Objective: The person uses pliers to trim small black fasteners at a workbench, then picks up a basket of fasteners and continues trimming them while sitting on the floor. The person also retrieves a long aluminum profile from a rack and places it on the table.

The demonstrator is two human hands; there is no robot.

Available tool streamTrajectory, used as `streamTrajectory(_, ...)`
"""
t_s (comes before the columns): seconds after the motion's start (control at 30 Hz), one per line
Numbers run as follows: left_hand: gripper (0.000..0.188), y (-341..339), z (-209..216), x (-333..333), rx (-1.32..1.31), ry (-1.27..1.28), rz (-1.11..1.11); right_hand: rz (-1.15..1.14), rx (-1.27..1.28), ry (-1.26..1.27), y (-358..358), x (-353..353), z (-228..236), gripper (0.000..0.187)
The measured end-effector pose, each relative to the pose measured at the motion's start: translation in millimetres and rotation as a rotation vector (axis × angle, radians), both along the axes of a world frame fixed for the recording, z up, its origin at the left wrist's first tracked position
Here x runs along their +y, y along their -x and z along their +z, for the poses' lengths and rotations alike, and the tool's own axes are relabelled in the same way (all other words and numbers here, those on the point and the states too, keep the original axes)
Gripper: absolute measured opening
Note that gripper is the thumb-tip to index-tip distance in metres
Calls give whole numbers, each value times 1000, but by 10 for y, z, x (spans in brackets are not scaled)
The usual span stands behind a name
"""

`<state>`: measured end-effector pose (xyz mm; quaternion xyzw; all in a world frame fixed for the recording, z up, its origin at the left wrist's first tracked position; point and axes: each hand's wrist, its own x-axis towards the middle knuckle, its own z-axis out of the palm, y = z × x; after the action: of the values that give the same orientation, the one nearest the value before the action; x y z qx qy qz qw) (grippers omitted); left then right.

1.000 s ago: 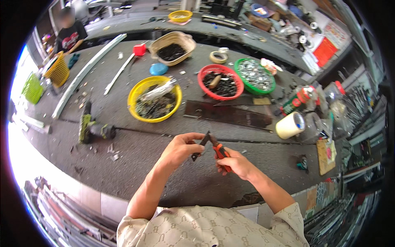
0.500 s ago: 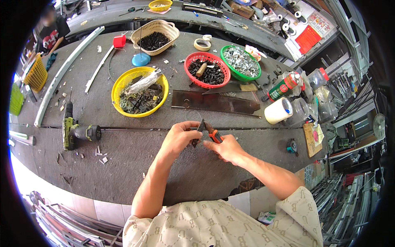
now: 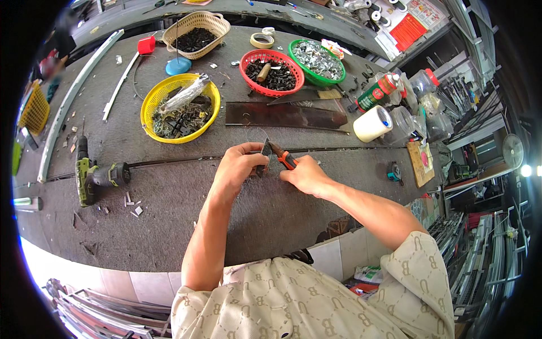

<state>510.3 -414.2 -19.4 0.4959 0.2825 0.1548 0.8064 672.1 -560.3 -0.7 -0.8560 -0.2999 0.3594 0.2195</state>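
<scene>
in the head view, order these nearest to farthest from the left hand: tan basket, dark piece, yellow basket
1. Dark piece, held in the left hand
2. Yellow basket, ahead and to the left
3. Tan basket, beyond the yellow one

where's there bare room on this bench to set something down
Mostly bare bench lies between the scraps by the drill and the left forearm, and between the right hand and the tape measure. Crowded: farther back, around the yellow basket and red basket; right, around the pale roll and jars.
</scene>
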Motion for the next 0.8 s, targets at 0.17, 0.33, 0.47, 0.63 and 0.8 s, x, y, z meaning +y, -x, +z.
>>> streamTrajectory(0.17, 41, 29, -38, -9, -54, 30, -8, 33, -74, 14, 50, 5, 40, 41)
streamTrajectory(0.33, 39, 37, -91, 5, -23, -23, -21, 28, -124, 33, 94, 14, 70, 41)
streamTrajectory(0.47, 39, 58, -74, -13, -32, -96, -48, 22, -200, 30, 133, -14, 100, 41)
streamTrajectory(0.63, 27, 85, 39, -133, 58, -222, -21, 70, -254, -105, 274, -166, 120, 35)
streamTrajectory(0.8, 24, 104, 104, -191, 27, -238, -32, -13, -165, -148, 418, -388, 149, 38)
